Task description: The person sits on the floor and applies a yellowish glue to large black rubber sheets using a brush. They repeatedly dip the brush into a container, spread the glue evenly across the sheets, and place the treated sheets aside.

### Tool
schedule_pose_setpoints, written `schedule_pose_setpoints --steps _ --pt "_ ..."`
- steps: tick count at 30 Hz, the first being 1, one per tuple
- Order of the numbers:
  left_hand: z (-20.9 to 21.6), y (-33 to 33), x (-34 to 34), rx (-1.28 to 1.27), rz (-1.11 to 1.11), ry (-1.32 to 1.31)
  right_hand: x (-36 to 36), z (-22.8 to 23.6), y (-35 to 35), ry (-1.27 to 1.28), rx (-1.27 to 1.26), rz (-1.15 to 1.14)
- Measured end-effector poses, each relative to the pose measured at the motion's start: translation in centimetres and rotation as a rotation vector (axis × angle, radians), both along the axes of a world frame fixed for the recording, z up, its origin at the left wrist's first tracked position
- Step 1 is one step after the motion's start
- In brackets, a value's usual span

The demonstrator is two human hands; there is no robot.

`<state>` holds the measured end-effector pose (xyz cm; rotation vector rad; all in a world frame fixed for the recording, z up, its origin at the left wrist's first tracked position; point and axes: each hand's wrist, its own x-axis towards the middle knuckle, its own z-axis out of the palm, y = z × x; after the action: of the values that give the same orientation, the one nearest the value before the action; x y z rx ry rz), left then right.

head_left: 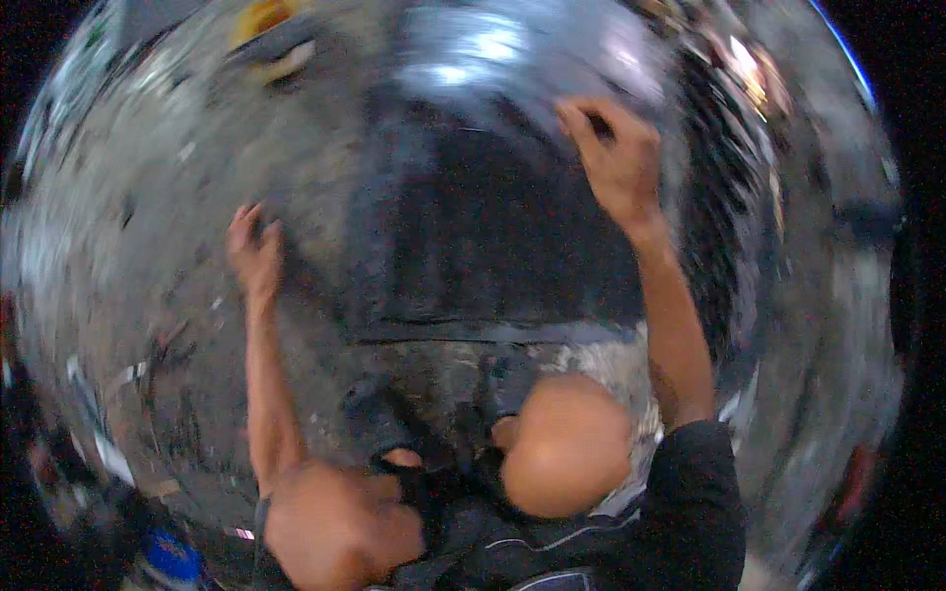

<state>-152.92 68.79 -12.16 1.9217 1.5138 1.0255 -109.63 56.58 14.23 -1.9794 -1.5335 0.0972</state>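
Note:
A dark, shiny flat sheet point(503, 207) lies on the ground in front of me, its far part catching bright light. Over its far right part is my right hand point(623, 163), with thumb and forefinger brought together in a pinch. Whatever those fingers hold, if anything, is too blurred to make out. To the left of the sheet, my left hand point(254, 254) hovers over or near the grey ground, thumb and fingers apart, nothing visible in it. Motion smears much of the picture, so I cannot tell whether either hand touches a surface.
A yellow object with a dark bar across it point(266, 30) lies at the far left. Dark, ridged material point(724, 197) runs along the sheet's right side. Something blue and round point(169, 557) is at the lower left. My knees and dark shoes point(384, 419) are at the sheet's near edge.

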Motion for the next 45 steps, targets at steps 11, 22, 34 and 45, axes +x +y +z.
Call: schedule_pose_setpoints --steps 11,22,34,45 --pt "2.5 -21.2 8.0 -0.799 -0.005 -0.246 22.3 -26.0 -54.8 0.197 -0.092 -1.216" --pt "4.3 -19.7 6.4 -1.041 0.077 -0.688 18.6 -27.7 -43.5 1.400 0.263 -1.346" --pt "37.0 -11.1 15.4 -0.343 0.030 0.070 20.3 8.9 -31.6 0.688 0.182 -1.144" --pt "83.2 5.5 20.0 -0.292 -0.188 -0.240 25.8 57.9 -22.7 0.077 0.211 -0.767"
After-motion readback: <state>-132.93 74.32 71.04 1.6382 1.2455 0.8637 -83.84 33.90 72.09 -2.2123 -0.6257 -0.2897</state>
